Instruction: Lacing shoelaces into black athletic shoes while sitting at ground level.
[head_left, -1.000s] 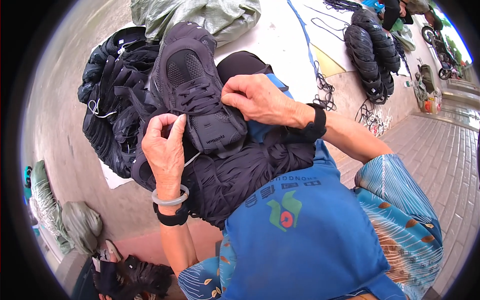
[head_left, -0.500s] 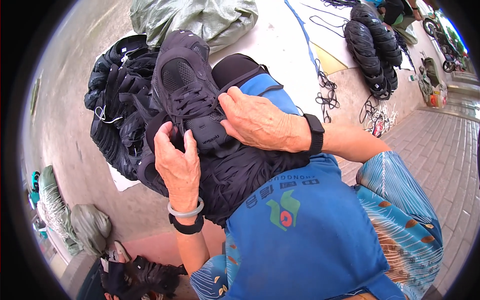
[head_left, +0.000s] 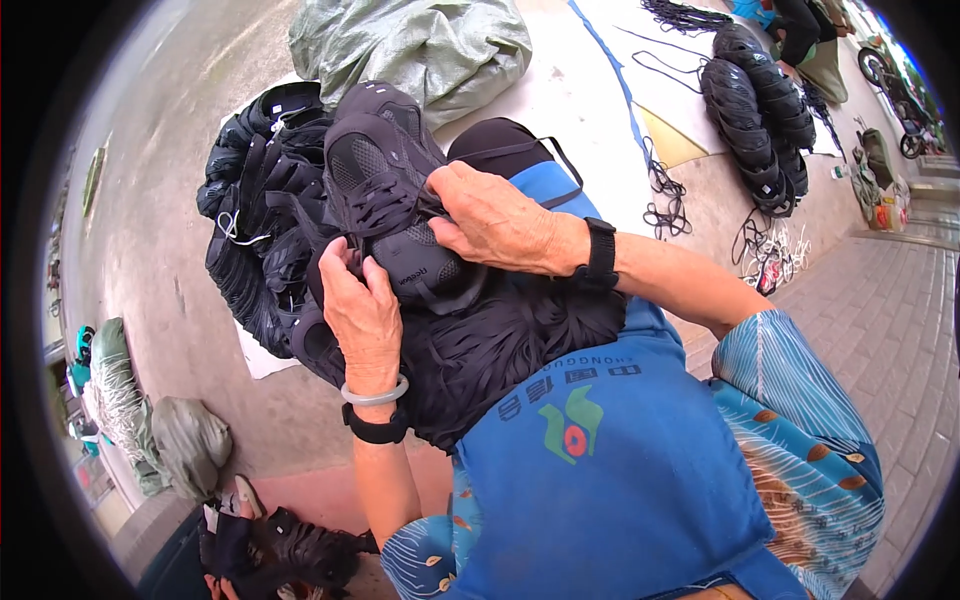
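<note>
A black shoe upper (head_left: 415, 255) lies across my lap, its tongue end toward me. Black shoelace (head_left: 383, 203) crisscrosses its middle, and a strand runs between my two hands. My left hand (head_left: 362, 310) is closed in a pinch at the upper's left edge, apparently on the lace; its fingertips are partly lost against the black material. On the opposite edge, my right hand (head_left: 508, 218) pinches with thumb and fingers, also seemingly on the lace. A thick heap of loose black laces (head_left: 520, 330) rests on my blue apron (head_left: 600, 480), below both hands.
Left of the shoe upper sits a coiled stack of black uppers (head_left: 255, 200). A grey-green woven sack (head_left: 420, 50) lies beyond. Farther right are another stack of uppers (head_left: 755, 110) and scattered laces (head_left: 665, 195). Another person's hand (head_left: 220, 588) shows at lower left.
My right hand has shifted slightly up and left along the shoe upper. My left hand stays pinched at the other edge. The whole view has shifted a little.
</note>
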